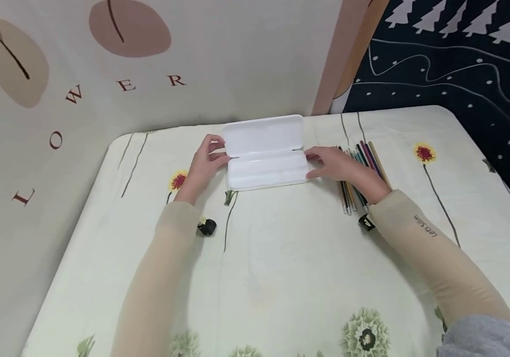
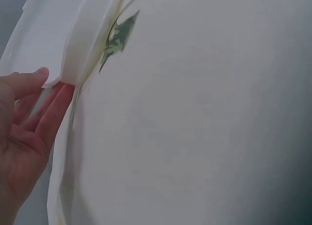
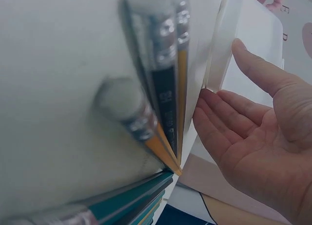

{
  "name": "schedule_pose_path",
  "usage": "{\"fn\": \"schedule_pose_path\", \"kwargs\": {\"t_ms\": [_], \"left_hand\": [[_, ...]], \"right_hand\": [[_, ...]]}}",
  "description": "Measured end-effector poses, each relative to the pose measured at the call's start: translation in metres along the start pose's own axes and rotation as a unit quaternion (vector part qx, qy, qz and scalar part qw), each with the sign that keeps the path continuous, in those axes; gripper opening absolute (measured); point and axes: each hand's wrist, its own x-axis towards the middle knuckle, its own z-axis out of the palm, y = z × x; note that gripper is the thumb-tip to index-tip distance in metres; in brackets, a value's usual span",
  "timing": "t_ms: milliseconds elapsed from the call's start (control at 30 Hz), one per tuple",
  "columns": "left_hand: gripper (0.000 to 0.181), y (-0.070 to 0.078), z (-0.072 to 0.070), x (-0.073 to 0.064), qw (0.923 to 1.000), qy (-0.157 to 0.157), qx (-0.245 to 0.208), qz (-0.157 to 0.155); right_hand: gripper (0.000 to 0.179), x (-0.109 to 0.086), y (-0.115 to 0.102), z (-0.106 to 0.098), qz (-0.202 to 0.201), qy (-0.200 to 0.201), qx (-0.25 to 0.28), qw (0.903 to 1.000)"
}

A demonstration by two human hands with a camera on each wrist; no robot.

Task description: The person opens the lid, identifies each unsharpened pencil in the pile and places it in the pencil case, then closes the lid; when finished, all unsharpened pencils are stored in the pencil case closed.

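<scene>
A white plastic pencil case (image 1: 269, 171) lies unfolded on the cloth, its lid (image 1: 263, 136) spread at the back. No items show inside either half. At its left end, near the hinge, my left hand (image 1: 204, 166) touches the edge. In the left wrist view the fingers (image 2: 56, 108) reach the case's corner and the thumb (image 2: 29, 81) is by the lid. My right hand (image 1: 332, 163) touches the opposite end. Its fingers (image 3: 219, 122) are fairly straight against the case in the right wrist view, the thumb (image 3: 258, 69) apart from them.
Several pencils (image 1: 372, 158) lie in a bundle under the right forearm, eraser ends toward me. A small black object (image 1: 366, 222) is beside the right sleeve, another dark one (image 1: 207, 227) beside the left sleeve. A printed curtain (image 1: 237, 59) hangs behind the flowered tablecloth (image 1: 281, 267).
</scene>
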Motion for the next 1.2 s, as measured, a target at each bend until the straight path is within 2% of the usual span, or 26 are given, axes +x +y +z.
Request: {"fn": "schedule_pose_path", "kwargs": {"t_ms": [167,333,433,533,833,1033,1200], "left_hand": [[0.067,0.000,-0.003,-0.007,0.9977,-0.060,0.024,0.020],[0.093,-0.005,-0.001,-0.007,0.9952,-0.069,0.056,0.042],[0.100,-0.007,-0.001,-0.007,0.9940,-0.069,0.071,0.047],[0.102,-0.009,-0.001,-0.007,0.9932,-0.064,0.081,0.053],[0.096,-0.013,-0.001,-0.012,0.9923,-0.041,0.073,0.091],[0.093,-0.017,-0.003,-0.013,0.9953,-0.045,0.041,0.075],[0.086,-0.021,-0.006,-0.012,0.9961,-0.053,0.033,0.062]], "right_hand": [[0.068,-0.001,0.001,-0.001,0.003,-0.002,0.003,1.0000],[0.068,-0.001,0.002,-0.001,-0.001,-0.002,0.003,1.0000],[0.068,0.000,0.002,-0.001,-0.003,-0.002,0.001,1.0000],[0.067,0.000,0.001,0.000,-0.003,-0.002,-0.001,1.0000],[0.068,0.000,-0.001,-0.001,-0.005,-0.002,-0.005,1.0000],[0.067,0.000,-0.002,-0.002,-0.009,-0.003,-0.009,0.9999],[0.067,-0.002,-0.004,-0.004,-0.011,-0.007,0.004,0.9999]]}}
